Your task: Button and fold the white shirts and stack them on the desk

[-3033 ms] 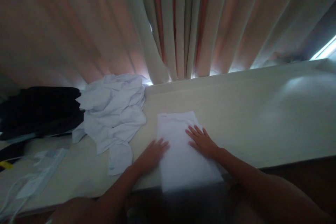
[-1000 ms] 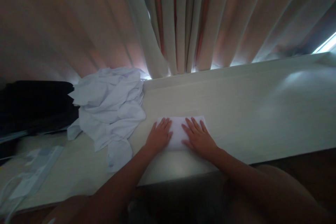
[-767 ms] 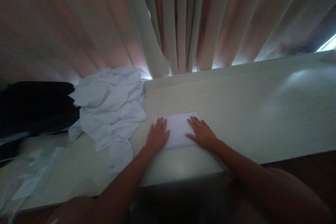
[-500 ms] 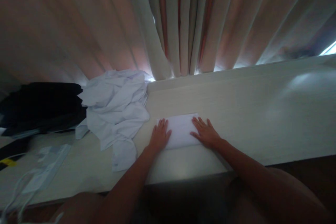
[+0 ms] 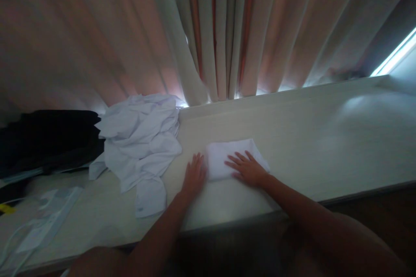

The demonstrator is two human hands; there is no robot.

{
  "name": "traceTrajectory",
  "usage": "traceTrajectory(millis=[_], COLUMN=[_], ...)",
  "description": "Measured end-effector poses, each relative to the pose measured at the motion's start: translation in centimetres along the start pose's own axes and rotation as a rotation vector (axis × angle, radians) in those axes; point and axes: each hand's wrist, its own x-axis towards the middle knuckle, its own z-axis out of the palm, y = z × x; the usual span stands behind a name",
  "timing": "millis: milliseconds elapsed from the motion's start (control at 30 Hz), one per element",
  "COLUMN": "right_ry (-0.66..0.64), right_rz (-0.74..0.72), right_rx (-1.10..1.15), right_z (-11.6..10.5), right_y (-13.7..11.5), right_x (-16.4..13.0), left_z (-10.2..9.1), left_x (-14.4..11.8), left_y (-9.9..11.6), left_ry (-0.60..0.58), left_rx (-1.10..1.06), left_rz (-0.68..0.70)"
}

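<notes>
White cloth lies folded under a spread hand

The folded white cloth [image 5: 224, 148] is flat on the pale table [image 5: 308, 138], in the middle and near the front edge. The person's right hand [image 5: 248, 170] rests on top of it, palm down, with its fingers spread apart. It is not gripping anything. The left hand [image 5: 194, 177] is open too, with its fingers close to each other, right by the left side of the cloth. It is a bit blurry, so one cannot tell if it touches the cloth.

Further left, a messy white pile [image 5: 141, 138] of cloth sits on the table, with one flap pointing to the front. Next to it is a black pile [image 5: 55, 138]. In front of that lies a white strip [image 5: 53, 220] with cords. Tall curtains [image 5: 256, 30] hang behind the table, and light peeks out under them.
</notes>
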Motion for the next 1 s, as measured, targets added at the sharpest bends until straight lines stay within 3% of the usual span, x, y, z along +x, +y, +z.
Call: traceTrajectory(millis=[100,167,300,400,467,600,833,1000], right_ry=[0.016,0.052,0.112,0.117,0.127,0.14,0.131,0.1], right_rz=[0.107,0.21,0.345,0.406,0.477,0.602,0.791,0.865], right_rx=[-0.089,-0.172,-0.232,-0.22,-0.207,-0.167,-0.1,-0.05], right_z=[-1.3,-2.2,-2.5,-1.3,-0.4,0.4,-0.3,-0.9], right_y=[4.7,6.3,5.4,4.6,5.6,11.0,22.5,28.2], right_x=[-1.2,-1.6,-0.9,0.6,1.7,3.2,4.5,5.5], left_z=[0.6,0.9,1.2,1.3,1.3,1.3,1.9,1.7], left_x=[-1.1,-1.6,-1.6,-1.4,-1.3,-1.3,-1.4,-1.5], left_y=[-0.5,-0.3,0.5,0.7,0.6,0.4,-0.3,-0.2], left_ry=[0.007,0.018,0.042,0.052,0.057,0.054,0.038,0.021], left_rx=[0.088,0.159,0.268,0.295,0.298,0.292,0.294,0.312], left_rz=[0.008,0.012,-0.022,-0.033,-0.029,-0.019,-0.004,0.007])
